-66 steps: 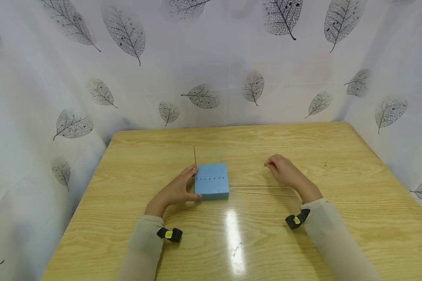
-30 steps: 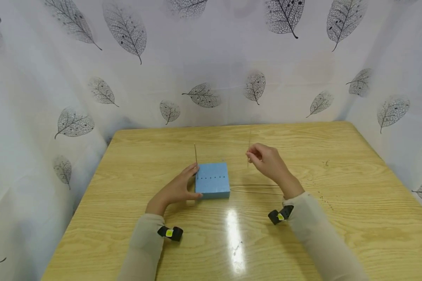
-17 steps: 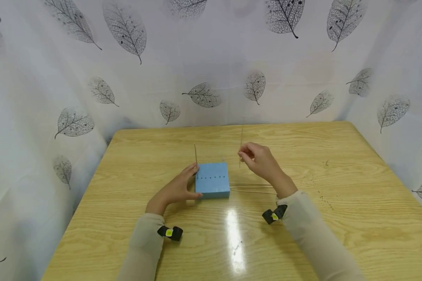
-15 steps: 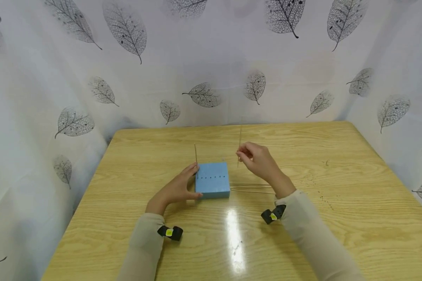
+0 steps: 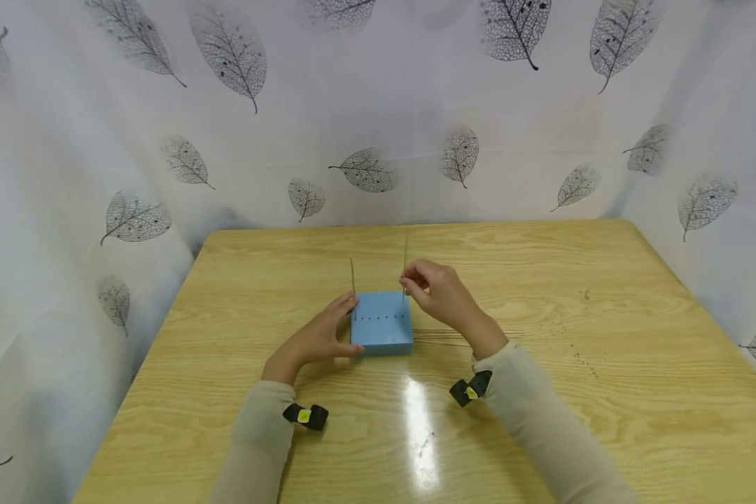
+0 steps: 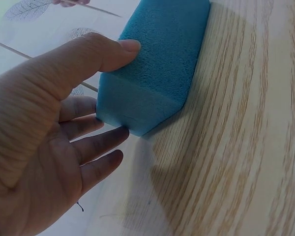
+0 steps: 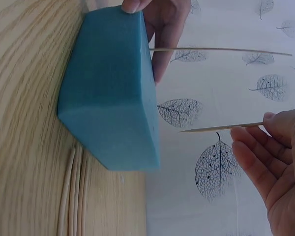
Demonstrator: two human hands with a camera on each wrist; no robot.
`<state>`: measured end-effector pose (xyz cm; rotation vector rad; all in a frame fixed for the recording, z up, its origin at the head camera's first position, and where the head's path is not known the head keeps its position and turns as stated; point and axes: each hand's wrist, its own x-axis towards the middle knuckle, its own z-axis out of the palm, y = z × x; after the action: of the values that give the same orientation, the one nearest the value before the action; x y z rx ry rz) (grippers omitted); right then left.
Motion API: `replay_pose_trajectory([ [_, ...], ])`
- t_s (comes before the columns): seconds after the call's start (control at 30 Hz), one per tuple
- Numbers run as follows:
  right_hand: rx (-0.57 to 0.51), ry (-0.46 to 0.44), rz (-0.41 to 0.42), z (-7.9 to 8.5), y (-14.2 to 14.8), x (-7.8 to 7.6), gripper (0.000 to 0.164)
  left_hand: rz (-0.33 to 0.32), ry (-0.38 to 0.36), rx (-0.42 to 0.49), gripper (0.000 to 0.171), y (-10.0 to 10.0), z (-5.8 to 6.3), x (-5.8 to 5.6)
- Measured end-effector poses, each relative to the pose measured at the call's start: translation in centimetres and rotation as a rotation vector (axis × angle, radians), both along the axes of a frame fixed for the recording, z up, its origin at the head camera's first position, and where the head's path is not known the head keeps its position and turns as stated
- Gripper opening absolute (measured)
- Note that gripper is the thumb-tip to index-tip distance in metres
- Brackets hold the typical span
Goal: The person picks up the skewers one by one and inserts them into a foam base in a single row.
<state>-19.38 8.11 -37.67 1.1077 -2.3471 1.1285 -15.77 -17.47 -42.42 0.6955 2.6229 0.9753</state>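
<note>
A blue foam block (image 5: 381, 337) lies on the table with a row of dark holes across its top. My left hand (image 5: 318, 341) holds its left side, thumb at the near face and fingers toward the far side. One bamboo skewer (image 5: 353, 276) stands upright at the left end of the row. Between thumb and fingertips my right hand (image 5: 444, 294) pinches a second skewer (image 7: 221, 128), roughly upright near the right end of the row. In the right wrist view its pointed tip is apart from the block's top face.
Several loose skewers (image 5: 444, 336) lie on the wooden table (image 5: 542, 420), to the right of the block and beneath my right forearm. Small dark specks (image 5: 582, 360) dot the tabletop further right. A leaf-patterned curtain (image 5: 403, 105) hangs behind and at both sides.
My right hand has raised a skewer upright and carried it left, from well right of the block to its right edge. The left hand and block stay in place.
</note>
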Motion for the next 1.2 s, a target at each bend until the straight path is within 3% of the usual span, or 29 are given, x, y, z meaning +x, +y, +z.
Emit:
replay_pose_trajectory([
  [0.33, -0.031, 0.024, 0.069, -0.2, -2.2, 0.1, 0.004, 0.001, -0.006, 0.014, 0.095, -0.1, 0.1, 0.0],
  [0.63, -0.064, -0.007, 0.135, -0.7, -4.1, 0.3, 0.005, -0.006, -0.002, 0.022, 0.095, -0.3, 0.0, -0.1],
  [1.2, -0.076, -0.034, 0.153, -1.5, -5.5, 0.5, 0.006, -0.026, 0.011, 0.06, 0.092, -0.2, -0.3, 0.0],
])
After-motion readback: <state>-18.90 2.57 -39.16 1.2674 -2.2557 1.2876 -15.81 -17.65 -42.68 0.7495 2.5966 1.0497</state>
